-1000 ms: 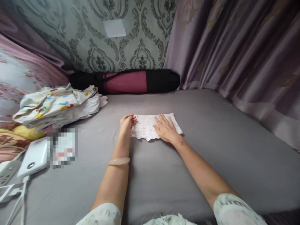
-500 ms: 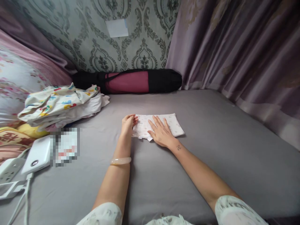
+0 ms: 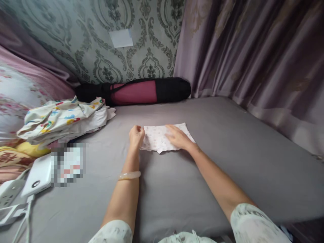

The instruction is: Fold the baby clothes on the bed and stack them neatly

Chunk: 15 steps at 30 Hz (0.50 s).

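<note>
A small white garment [image 3: 156,137] with a faint pastel print lies folded into a flat oblong on the grey bed sheet. At its left edge my left hand [image 3: 137,135] is closed, fingers curled around the side of the fabric; the fingertips are partly hidden. My right hand [image 3: 178,136] lies over the right half of the garment, fingers stretched out and a little smeared by motion. A small pointed flap of cloth sticks out along the near edge.
A pile of printed clothes [image 3: 63,116] sits at the left, by a floral pillow [image 3: 15,91]. Nearer are a white power bank [image 3: 40,175], a power strip [image 3: 8,192] and cables. A black and maroon long bag [image 3: 136,92] lies along the wall; curtains [image 3: 227,50] hang right.
My right hand has slid slightly right across the garment and turned more sideways. My left hand stays at the left edge, its fingers more curled. The view has tilted slightly.
</note>
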Motion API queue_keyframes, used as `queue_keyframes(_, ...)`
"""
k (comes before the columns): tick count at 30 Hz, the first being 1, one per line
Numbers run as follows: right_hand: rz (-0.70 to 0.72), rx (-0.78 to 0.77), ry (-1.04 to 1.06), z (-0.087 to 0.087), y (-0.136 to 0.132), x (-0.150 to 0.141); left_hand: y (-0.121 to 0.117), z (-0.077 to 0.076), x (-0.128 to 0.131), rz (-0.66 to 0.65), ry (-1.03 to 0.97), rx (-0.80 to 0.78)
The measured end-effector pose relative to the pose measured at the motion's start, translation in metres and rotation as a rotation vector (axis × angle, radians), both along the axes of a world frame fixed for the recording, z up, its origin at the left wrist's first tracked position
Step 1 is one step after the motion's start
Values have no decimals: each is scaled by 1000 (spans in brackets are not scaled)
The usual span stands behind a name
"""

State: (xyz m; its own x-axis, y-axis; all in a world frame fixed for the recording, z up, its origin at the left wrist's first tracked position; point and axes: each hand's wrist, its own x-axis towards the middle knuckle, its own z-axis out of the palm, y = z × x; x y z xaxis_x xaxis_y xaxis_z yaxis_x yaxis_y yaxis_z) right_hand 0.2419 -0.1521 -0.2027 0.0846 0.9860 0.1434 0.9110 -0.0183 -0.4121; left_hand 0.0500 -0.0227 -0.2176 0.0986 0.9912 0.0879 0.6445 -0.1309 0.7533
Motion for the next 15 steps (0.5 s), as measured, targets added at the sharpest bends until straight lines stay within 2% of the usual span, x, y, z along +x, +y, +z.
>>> queue_keyframes(3,-329,-52,6,10,-6,43,0,3,-6,-63,293,-60)
queue_keyframes(6,-528,-179,-44,13,-22,74,-1,9,-8,-96,410,-135)
queue_keyframes(10,-594,-284,-34,6,-38,80,-4,20,-5,-127,471,-199)
queue_keyframes(15,-563,-271,-44,-3,-33,63,-2,26,-4,-149,382,-241)
